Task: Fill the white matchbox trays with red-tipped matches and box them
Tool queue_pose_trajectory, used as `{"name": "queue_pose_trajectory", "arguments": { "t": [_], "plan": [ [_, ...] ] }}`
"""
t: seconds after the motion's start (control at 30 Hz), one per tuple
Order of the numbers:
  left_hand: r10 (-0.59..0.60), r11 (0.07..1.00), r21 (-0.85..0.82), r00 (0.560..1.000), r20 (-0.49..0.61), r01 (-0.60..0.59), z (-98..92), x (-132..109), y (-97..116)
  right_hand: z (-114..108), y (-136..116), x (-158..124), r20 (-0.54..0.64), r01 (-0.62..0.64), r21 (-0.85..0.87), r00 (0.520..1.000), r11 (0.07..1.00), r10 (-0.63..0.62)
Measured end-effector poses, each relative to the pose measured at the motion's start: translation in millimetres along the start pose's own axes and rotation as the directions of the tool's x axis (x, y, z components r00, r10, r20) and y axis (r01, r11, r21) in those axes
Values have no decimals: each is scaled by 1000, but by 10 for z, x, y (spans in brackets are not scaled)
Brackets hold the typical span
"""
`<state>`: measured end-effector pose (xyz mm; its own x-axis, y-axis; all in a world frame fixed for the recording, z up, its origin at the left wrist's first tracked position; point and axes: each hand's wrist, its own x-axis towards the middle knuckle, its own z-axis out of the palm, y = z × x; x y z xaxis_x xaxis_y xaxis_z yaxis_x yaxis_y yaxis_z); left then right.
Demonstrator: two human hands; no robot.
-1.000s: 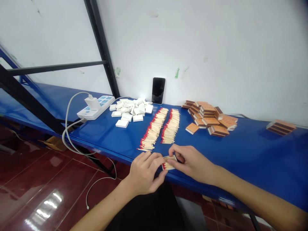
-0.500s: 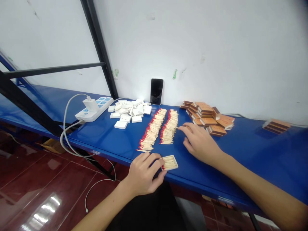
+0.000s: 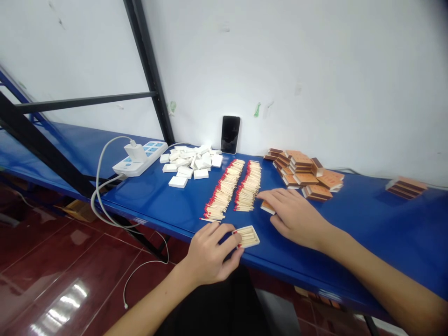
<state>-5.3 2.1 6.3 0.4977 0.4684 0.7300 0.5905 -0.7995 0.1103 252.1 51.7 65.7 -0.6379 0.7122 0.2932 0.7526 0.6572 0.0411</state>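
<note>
My left hand (image 3: 215, 254) is closed on the left end of a small white matchbox tray (image 3: 257, 237) at the table's front edge. Red-tipped matches (image 3: 247, 236) lie inside the tray, their heads partly covered by my fingers. My right hand (image 3: 292, 214) is curled over an orange matchbox sleeve (image 3: 268, 207), gripping it just right of the matches. Only the sleeve's left end shows; the palm hides the rest. Two long rows of loose matches, the left row (image 3: 224, 191) and the right row (image 3: 248, 186), lie between and beyond my hands.
White trays (image 3: 178, 181) form a heap at the back left, and orange sleeves (image 3: 305, 178) a pile at the back right. A sleeve stack (image 3: 406, 186) stands farther right. A phone (image 3: 230, 134) leans on the wall. A power strip (image 3: 140, 158) with cables sits left, beside a black post (image 3: 149, 70).
My right hand has shifted slightly, bringing the orange sleeve lower and into clearer view beside the matches. My left hand stays on the tray. The camera view has moved a little.
</note>
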Motion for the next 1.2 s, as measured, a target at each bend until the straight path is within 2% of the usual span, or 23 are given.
{"name": "queue_pose_trajectory", "arguments": {
  "t": [0.2, 0.47, 0.83, 1.2],
  "plan": [
    [-53, 999, -1, 998, -41, 53, 9, 16, 19, 1, 91, 5, 27, -19, 7, 999, 1000, 19],
    [-130, 991, -29, 990, -58, 129, 29, 28, 36, -131, -151, -5, 139, 120, 299, 976, 947, -167],
    [-142, 990, 18, 989, -50, 143, 18, 36, 56, -82, -165, -18, 95, 156, 354, 975, 922, -201],
    [-120, 992, -26, 993, -16, 120, 15, 8, 36, -67, -182, -30, 22, 181, 380, 979, 907, -204]
  ]
}}
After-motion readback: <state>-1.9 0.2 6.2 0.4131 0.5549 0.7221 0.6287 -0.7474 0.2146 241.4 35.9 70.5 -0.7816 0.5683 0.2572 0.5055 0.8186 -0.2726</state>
